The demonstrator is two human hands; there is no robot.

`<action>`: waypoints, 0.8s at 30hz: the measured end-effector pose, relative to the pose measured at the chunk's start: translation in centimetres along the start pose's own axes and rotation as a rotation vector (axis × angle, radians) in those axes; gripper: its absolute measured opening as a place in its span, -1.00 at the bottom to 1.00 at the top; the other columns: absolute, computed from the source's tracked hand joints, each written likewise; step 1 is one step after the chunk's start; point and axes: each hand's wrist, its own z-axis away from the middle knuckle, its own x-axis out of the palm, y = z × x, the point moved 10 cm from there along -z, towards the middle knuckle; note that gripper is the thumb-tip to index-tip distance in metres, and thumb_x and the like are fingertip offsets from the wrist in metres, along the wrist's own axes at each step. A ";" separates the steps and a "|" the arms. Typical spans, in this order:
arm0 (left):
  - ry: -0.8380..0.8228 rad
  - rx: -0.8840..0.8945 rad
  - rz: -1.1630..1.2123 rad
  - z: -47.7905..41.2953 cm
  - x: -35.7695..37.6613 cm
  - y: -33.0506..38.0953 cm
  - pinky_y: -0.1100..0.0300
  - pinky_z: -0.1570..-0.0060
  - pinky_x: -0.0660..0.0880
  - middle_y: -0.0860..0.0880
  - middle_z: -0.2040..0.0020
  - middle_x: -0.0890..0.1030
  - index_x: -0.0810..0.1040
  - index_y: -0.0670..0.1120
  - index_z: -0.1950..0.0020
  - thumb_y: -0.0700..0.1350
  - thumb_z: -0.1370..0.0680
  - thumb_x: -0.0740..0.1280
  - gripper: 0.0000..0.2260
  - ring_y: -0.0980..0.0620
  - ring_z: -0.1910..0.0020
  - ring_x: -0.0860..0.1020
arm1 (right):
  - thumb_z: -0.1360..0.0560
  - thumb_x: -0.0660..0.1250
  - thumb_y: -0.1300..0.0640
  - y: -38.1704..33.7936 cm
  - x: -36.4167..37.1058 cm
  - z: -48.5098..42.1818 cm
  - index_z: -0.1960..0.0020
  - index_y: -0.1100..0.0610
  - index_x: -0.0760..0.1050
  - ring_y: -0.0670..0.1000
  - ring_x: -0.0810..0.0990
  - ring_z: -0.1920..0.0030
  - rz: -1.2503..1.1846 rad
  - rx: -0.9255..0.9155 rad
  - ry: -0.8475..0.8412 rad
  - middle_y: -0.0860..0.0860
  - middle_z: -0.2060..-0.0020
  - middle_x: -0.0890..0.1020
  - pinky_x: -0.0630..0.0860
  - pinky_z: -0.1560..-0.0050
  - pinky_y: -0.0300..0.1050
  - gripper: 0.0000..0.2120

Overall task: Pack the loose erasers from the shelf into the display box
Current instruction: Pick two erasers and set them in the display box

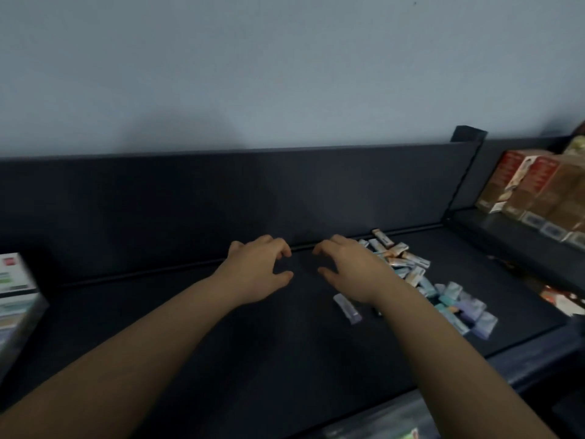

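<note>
Right hand (348,267) empty, fingers loosely curled, over shelf (221,327); left hand (259,264) same, just beside it. Loose erasers (456,302) lie right of right hand, strewn back-to-front (right hand nearer). Box (15,289) far left, maybe display box.

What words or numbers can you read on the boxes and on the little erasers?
No text can be read; the whole picture is too blurred.
On the white box at the left edge: a red mark and green stripes, print too blurred to read.
On the red and brown boxes at the right: print too blurred to read.
On the erasers on the shelf: wrapper print too small and blurred to read.
</note>
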 end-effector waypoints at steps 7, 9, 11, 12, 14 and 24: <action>-0.040 0.024 0.022 -6.2 4.8 7.3 0.01 -0.21 0.28 0.09 -0.13 0.47 0.42 0.07 -0.24 0.10 -0.52 0.30 -0.68 0.08 -0.11 0.46 | -0.51 0.22 0.25 14.3 -0.2 1.3 -0.30 0.10 0.42 0.23 0.47 -0.19 0.053 0.291 -0.070 0.15 -0.31 0.40 0.50 -0.12 0.13 -0.64; -0.053 0.027 0.006 -7.8 6.1 8.8 -0.02 -0.22 0.28 0.05 -0.14 0.47 0.43 0.06 -0.25 0.07 -0.53 0.30 -0.69 0.04 -0.13 0.46 | -0.50 0.20 0.30 16.9 0.1 1.4 -0.36 0.07 0.37 0.23 0.47 -0.15 0.079 0.328 -0.105 0.14 -0.29 0.41 0.51 -0.07 0.12 -0.56; -0.050 0.026 -0.019 -9.3 7.2 9.8 -0.03 -0.20 0.29 0.03 -0.17 0.46 0.43 0.05 -0.27 0.04 -0.53 0.29 -0.68 0.00 -0.15 0.46 | -0.48 0.20 0.34 17.8 0.4 1.1 -0.37 0.03 0.38 0.22 0.44 -0.18 0.091 0.268 -0.127 0.11 -0.30 0.40 0.49 -0.07 0.10 -0.51; -0.055 0.026 -0.034 -9.9 7.8 10.2 -0.04 -0.20 0.28 0.02 -0.19 0.46 0.43 0.05 -0.29 0.03 -0.54 0.29 -0.67 -0.02 -0.17 0.45 | -0.46 0.20 0.37 17.7 0.7 0.9 -0.36 0.00 0.40 0.21 0.42 -0.22 0.097 0.208 -0.147 0.09 -0.33 0.39 0.48 -0.09 0.10 -0.48; -0.083 0.023 -0.063 -11.0 9.1 10.7 -0.05 -0.21 0.27 0.00 -0.24 0.44 0.41 0.06 -0.34 0.01 -0.55 0.27 -0.64 -0.05 -0.21 0.43 | -0.45 0.19 0.42 17.2 1.5 0.6 -0.37 -0.04 0.42 0.19 0.39 -0.26 0.127 0.097 -0.194 0.03 -0.40 0.36 0.47 -0.14 0.12 -0.42; -0.117 -0.040 -0.028 -12.7 11.5 9.8 0.09 -0.09 0.38 -0.05 -0.15 0.46 0.42 0.03 -0.30 -0.04 -0.54 0.30 -0.67 -0.04 -0.10 0.46 | -0.56 0.20 0.28 16.2 2.5 -1.1 -0.36 -0.10 0.40 0.14 0.30 -0.39 0.238 -0.107 -0.234 0.01 -0.28 0.46 0.40 -0.12 0.07 -0.55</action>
